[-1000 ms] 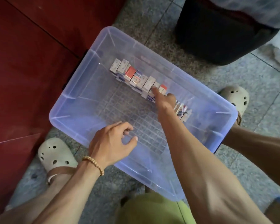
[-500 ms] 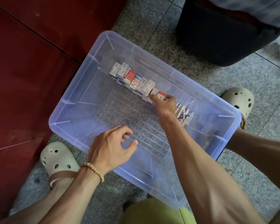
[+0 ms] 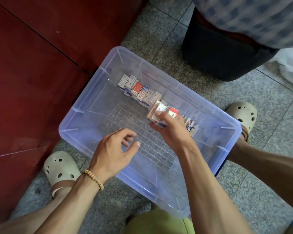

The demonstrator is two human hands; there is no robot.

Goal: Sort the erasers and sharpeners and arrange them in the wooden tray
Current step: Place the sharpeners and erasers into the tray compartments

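Observation:
A clear bluish plastic bin (image 3: 85, 130) stands on the floor. Along its far wall runs a row of small boxed erasers (image 3: 139, 90) in white, red and blue wrappers. My right hand (image 3: 171, 130) grips a small stack of these boxes (image 3: 161, 109), lifted and tilted above the row's middle. More small items (image 3: 192, 127) lie just right of that hand, partly hidden. My left hand (image 3: 115, 149) hovers over the bin's near side with fingers loosely curled, holding nothing. No wooden tray is in view.
A dark red cabinet (image 3: 32, 73) borders the bin on the left. A person in dark trousers (image 3: 223, 53) stands beyond it. My feet in beige clogs (image 3: 61, 166) flank the bin on the grey speckled floor.
My right hand has closed on several boxes and lifted them out of the row toward me. The left hand has barely moved. The camera has drifted back.

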